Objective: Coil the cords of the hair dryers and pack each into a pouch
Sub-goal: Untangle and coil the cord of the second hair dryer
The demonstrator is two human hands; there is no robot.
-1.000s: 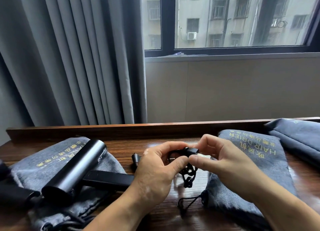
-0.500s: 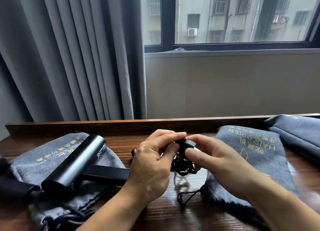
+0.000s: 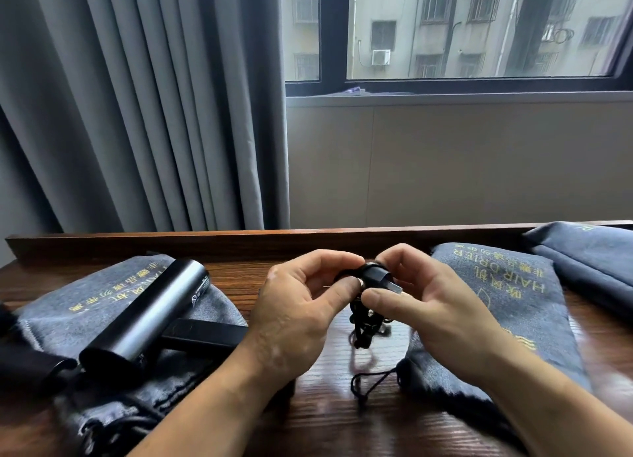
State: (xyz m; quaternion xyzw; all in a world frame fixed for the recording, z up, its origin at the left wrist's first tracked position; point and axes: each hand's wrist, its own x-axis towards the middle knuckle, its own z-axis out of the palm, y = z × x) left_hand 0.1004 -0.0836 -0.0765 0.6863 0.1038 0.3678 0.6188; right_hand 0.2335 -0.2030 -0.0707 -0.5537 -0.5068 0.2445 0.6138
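Centrally, left hand (image 3: 294,319) and right hand (image 3: 436,314) pinch the plug (image 3: 376,278), hair dryer (image 3: 147,314) lying left, grey pouch (image 3: 513,306) right.

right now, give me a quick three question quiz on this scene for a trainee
1. True or false: the hair dryer lies on a grey pouch, to the left of the left hand.
2. What do the left hand and right hand pinch between them? A: the black plug B: a pouch drawstring C: the curtain
3. Fill in: the gold letters on the right pouch read "HAIR ____".
Key: 1 true; 2 A; 3 DRIER
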